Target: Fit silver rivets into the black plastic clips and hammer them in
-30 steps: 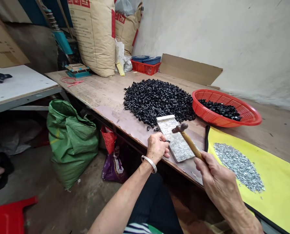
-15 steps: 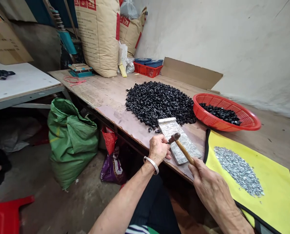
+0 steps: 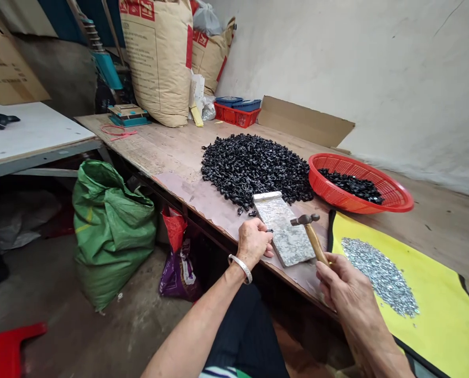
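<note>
My right hand (image 3: 346, 286) grips the wooden handle of a small hammer (image 3: 314, 239), its metal head raised over the right side of a grey metal block (image 3: 287, 231). At the block's left edge, my left hand (image 3: 254, 241) is closed in a pinch on a small black part (image 3: 270, 231), mostly hidden by the fingers. A tiny shiny piece lies on the block near those fingertips. Behind the block spreads a large heap of small black parts (image 3: 256, 165).
A red plastic basket (image 3: 395, 197) holding more black parts stands at right. Small silver metal pieces (image 3: 379, 275) lie on a yellow cloth (image 3: 435, 283). Paper sacks (image 3: 159, 63) and a red crate (image 3: 236, 116) are at the back; a green sack (image 3: 114, 236) stands on the floor.
The hammer has moved right, away from my left fingers, and its head has turned. My left hand keeps its pinch by the block's edge. The view has shifted slightly.
</note>
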`<state>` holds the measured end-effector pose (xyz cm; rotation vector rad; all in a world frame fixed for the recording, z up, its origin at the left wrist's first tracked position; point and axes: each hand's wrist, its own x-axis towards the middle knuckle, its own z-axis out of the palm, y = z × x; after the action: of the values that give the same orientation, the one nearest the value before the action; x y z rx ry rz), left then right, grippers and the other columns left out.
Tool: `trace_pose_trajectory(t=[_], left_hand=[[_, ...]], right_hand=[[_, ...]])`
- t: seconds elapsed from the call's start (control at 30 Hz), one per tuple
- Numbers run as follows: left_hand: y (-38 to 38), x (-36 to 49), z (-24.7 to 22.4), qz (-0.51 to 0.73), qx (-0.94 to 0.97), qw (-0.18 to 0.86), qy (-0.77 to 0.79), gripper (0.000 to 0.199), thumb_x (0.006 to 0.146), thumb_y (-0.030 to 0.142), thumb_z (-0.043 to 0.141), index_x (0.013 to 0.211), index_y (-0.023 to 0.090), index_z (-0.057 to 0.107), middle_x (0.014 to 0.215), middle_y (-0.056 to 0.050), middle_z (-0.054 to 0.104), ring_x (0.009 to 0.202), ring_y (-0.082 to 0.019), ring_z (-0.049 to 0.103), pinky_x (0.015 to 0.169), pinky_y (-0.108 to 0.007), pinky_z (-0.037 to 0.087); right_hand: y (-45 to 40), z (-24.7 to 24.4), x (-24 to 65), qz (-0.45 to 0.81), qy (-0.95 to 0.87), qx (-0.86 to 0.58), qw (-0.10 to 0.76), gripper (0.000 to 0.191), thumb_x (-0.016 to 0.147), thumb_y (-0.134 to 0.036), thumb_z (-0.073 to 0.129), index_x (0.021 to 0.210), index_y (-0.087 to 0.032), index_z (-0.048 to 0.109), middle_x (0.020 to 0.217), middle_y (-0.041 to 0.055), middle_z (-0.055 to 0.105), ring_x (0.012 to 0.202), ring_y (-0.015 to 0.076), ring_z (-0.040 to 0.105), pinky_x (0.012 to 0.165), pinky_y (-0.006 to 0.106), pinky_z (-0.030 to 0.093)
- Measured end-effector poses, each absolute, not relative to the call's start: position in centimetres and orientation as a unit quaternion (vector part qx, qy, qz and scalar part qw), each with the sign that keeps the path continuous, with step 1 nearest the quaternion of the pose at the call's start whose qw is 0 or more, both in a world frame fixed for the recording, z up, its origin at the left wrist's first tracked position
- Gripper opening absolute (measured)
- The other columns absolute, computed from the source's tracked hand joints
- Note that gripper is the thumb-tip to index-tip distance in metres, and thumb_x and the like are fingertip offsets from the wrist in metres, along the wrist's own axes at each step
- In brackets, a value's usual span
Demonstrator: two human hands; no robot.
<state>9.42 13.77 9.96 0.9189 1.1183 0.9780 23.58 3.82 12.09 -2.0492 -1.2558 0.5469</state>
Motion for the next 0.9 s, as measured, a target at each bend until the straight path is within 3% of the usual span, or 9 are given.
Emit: trace_pose_trajectory(t=[0.13,0.23,0.37,0.47,0.53,0.63,0.9], left_hand=[[13.6,9.7,10.1,0.428,0.409,0.626,0.508,0.017,0.06,0.004,0.053,0.059,0.017,0.042,0.043,0.005,0.049,0.034,-0.01,0.05,0.03,-0.019,0.043],[13.5,9.7,10.0,0.433,0.412,0.622,0.506,0.017,0.061,0.006,0.054,0.063,0.018,0.042,0.045,0.005,0.049,0.034,-0.01,0.051,0.03,-0.017,0.043],[13.6,9.3,9.6,0.451,0.403,0.635,0.481,0.016,0.062,0.008,0.054,0.064,0.018,0.041,0.045,0.006,0.049,0.035,-0.01,0.052,0.032,-0.018,0.045],[13.4,8.8,9.4,0.467,0.382,0.645,0.468,0.016,0.063,0.011,0.055,0.064,0.018,0.041,0.043,0.007,0.046,0.036,-0.01,0.052,0.034,-0.019,0.046],[13.0,8.4,9.4,0.479,0.369,0.652,0.458,0.014,0.063,0.012,0.056,0.064,0.018,0.043,0.044,0.008,0.046,0.035,-0.009,0.051,0.034,-0.021,0.047],[12.4,7.9,9.5,0.5,0.365,0.654,0.435,0.011,0.061,0.014,0.058,0.064,0.017,0.048,0.044,0.007,0.047,0.036,-0.009,0.049,0.036,-0.024,0.049],[11.0,7.0,10.0,0.494,0.365,0.665,0.425,0.008,0.061,0.016,0.06,0.067,0.015,0.054,0.043,0.007,0.047,0.036,-0.008,0.048,0.038,-0.023,0.05]], right_hand=[[4.1,11.3,23.8,0.347,-0.409,-0.768,0.35,0.03,0.079,-0.041,0.045,0.1,-0.021,0.047,0.051,-0.0076,0.045,0.034,0.013,0.045,0.034,0.025,0.036],[4.2,11.6,23.4,0.256,-0.498,-0.787,0.258,0.019,0.083,-0.034,0.038,0.092,-0.022,0.05,0.053,-0.0031,0.05,0.041,0.0153,0.051,0.038,0.026,0.036],[4.4,12.8,22.7,0.095,-0.597,-0.786,0.128,0.01,0.08,-0.022,0.044,0.077,-0.02,0.054,0.058,0.0042,0.056,0.052,0.0184,0.054,0.046,0.028,0.03],[5.7,13.6,22.4,-0.057,-0.628,-0.776,0.017,0.019,0.083,-0.021,0.043,0.07,-0.018,0.056,0.06,0.0065,0.058,0.055,0.0186,0.055,0.046,0.027,0.024],[7.3,13.8,22.4,-0.118,-0.646,-0.754,0.007,0.023,0.086,-0.023,0.041,0.072,-0.018,0.058,0.068,0.0066,0.061,0.056,0.0159,0.055,0.046,0.026,0.023],[10.0,13.6,22.6,-0.137,-0.714,-0.686,-0.013,0.024,0.087,-0.021,0.038,0.083,-0.02,0.062,0.081,0.0044,0.064,0.058,0.0118,0.055,0.048,0.025,0.025],[12.3,12.7,23.5,-0.128,-0.755,-0.635,-0.101,0.026,0.083,-0.013,0.037,0.081,-0.019,0.063,0.081,0.0043,0.062,0.053,0.011,0.053,0.046,0.026,0.017]])
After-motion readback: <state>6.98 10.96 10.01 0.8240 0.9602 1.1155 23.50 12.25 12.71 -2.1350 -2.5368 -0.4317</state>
